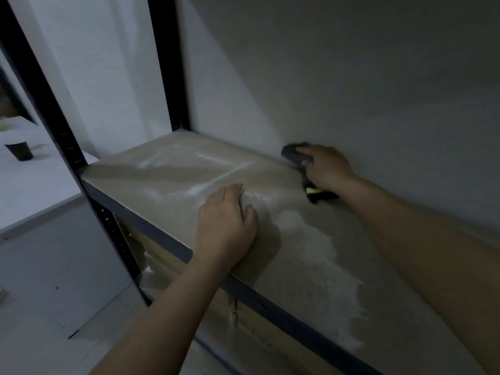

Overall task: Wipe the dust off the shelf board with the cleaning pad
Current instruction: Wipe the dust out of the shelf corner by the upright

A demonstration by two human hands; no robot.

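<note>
The beige shelf board [151, 169] runs from the left post toward the lower right, streaked with white dust. A thick patch of white dust [313, 255] lies to the right of my left hand. My right hand [327, 169] is at the board's back edge against the wall, shut on a dark cleaning pad [290, 152] with a black and yellow handle [318, 193]. The pad's head presses where the board meets the wall. My left hand [226, 226] lies palm down near the board's front edge, fingers curled on the surface, holding nothing that I can see.
Black metal posts [167, 63] frame the shelf on the left. A dark front rail [270, 299] edges the board. The grey wall [351, 77] stands right behind. A white table [29, 182] with a dark cup [19, 150] stands at the left. A cardboard box [243, 320] sits below.
</note>
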